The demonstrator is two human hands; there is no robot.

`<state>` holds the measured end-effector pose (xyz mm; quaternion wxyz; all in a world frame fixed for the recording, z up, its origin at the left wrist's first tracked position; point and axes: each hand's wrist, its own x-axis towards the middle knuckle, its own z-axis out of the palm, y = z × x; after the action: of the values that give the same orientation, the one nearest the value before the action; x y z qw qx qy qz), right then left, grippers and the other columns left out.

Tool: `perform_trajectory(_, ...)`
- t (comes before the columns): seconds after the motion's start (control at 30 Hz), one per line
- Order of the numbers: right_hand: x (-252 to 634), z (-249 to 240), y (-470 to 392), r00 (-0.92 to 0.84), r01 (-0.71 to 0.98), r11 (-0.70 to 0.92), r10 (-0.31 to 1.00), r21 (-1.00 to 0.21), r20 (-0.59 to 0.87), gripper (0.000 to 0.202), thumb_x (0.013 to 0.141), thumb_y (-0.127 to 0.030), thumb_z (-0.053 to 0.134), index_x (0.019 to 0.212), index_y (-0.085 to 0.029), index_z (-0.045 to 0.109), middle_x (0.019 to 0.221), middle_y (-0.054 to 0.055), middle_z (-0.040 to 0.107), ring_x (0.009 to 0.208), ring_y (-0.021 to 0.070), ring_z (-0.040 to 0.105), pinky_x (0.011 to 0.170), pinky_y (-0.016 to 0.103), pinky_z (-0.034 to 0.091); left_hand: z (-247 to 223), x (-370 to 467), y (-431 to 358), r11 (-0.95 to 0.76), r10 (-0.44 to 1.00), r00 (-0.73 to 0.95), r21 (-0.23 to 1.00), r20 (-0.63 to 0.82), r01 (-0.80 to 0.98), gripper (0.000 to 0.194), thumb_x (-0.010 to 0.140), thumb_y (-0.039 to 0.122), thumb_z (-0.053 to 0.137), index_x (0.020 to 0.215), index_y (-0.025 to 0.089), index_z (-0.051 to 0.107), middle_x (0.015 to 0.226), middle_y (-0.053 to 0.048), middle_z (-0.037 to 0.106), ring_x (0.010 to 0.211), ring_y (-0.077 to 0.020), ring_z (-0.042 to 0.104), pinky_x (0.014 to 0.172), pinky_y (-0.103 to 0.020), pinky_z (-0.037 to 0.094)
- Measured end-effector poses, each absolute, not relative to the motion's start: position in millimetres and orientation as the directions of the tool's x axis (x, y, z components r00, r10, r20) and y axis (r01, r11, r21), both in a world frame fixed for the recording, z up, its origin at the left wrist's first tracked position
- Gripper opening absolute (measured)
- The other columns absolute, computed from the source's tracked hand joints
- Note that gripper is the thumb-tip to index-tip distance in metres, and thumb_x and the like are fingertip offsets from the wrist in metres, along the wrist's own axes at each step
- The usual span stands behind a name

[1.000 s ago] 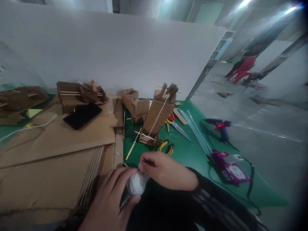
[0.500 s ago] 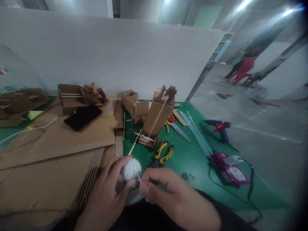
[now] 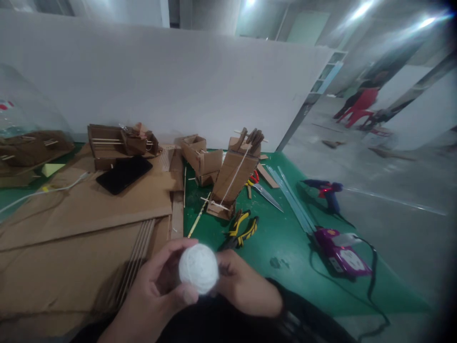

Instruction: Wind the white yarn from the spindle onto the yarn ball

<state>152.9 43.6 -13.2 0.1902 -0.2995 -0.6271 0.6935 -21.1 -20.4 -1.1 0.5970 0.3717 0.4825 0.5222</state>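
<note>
A round ball of white string (image 3: pixel 198 269) sits at the bottom centre, low over the table's near edge. My left hand (image 3: pixel 159 286) is closed around its left side, thumb across the front and fingers at the top. Against the ball's right side is my right hand (image 3: pixel 246 286), its fingers curled. Its fingertips are partly hidden by the ball, and whatever they pinch cannot be made out. Just beyond lie pliers with yellow and black handles (image 3: pixel 246 231). A cardboard model with a string stretched along it (image 3: pixel 232 178) stands farther back.
Stacked cardboard sheets (image 3: pixel 82 233) cover the left, with a black phone (image 3: pixel 124 175) on top. Scissors (image 3: pixel 267 195), clear glue sticks (image 3: pixel 291 200), a blue glue gun (image 3: pixel 326 190) and a purple corded device (image 3: pixel 341 252) lie right. A white partition (image 3: pixel 160 85) rises behind.
The ball has moved slightly down and right and turned in my left hand. My right hand has moved in against it. The strand earlier seen between ball and right fingers is now hidden.
</note>
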Motion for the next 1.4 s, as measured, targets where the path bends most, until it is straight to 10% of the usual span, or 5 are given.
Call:
perform_trajectory(0.33,159.7,7.0,81.5,-0.768,0.338,0.006,0.580,-0.941,-0.272,0.025,0.088,-0.028,0.057,0.067,-0.013,0.059,0.062,-0.004,0.050,0.060,0.0093,0.042,0.056,0.019,0.036,-2.7,-30.5,-27.1,0.029,0.988,0.131,0.942,-0.077,0.334,0.044,0.071,0.037,0.077,0.113,0.033,0.066,0.110,-0.003,0.073,0.097,-0.0266,0.070,0.084,-0.032,0.055)
perform_trajectory(0.57,159.3,11.7,81.3,-0.744,0.403,0.090,0.611,-0.911,-0.269,0.024,0.088,-0.027,0.055,0.067,-0.014,0.057,0.061,-0.004,0.047,0.058,0.0088,0.040,0.053,0.019,0.032,-9.0,-30.3,-28.9,-0.258,0.963,0.234,0.699,0.132,0.667,0.045,0.080,0.044,0.069,0.123,0.034,0.059,0.126,-0.005,0.069,0.116,-0.0289,0.064,0.085,-0.031,0.057)
perform_trajectory(1.07,188.0,65.2,63.2,-0.716,0.255,-0.050,0.662,-0.966,-0.223,0.045,0.086,-0.057,0.059,0.068,-0.017,0.054,0.061,-0.003,0.046,0.056,0.0102,0.038,0.052,0.023,0.030,-8.0,-27.3,-38.2,-0.252,0.968,0.196,0.573,0.159,0.780,0.043,0.084,0.049,0.062,0.122,0.030,0.060,0.119,-0.008,0.071,0.103,-0.0289,0.071,0.080,-0.034,0.060)
perform_trajectory(1.4,167.1,33.4,15.8,-0.696,0.222,0.211,0.718,-0.952,-0.003,0.023,0.091,-0.023,0.053,0.071,-0.016,0.063,0.068,0.000,0.059,0.064,0.0108,0.052,0.060,0.020,0.039,-14.7,-27.1,-18.4,-0.159,0.987,0.075,0.780,0.143,0.606,0.048,0.088,0.045,0.060,0.133,0.034,0.049,0.118,-0.004,0.064,0.105,-0.0245,0.065,0.086,-0.036,0.053)
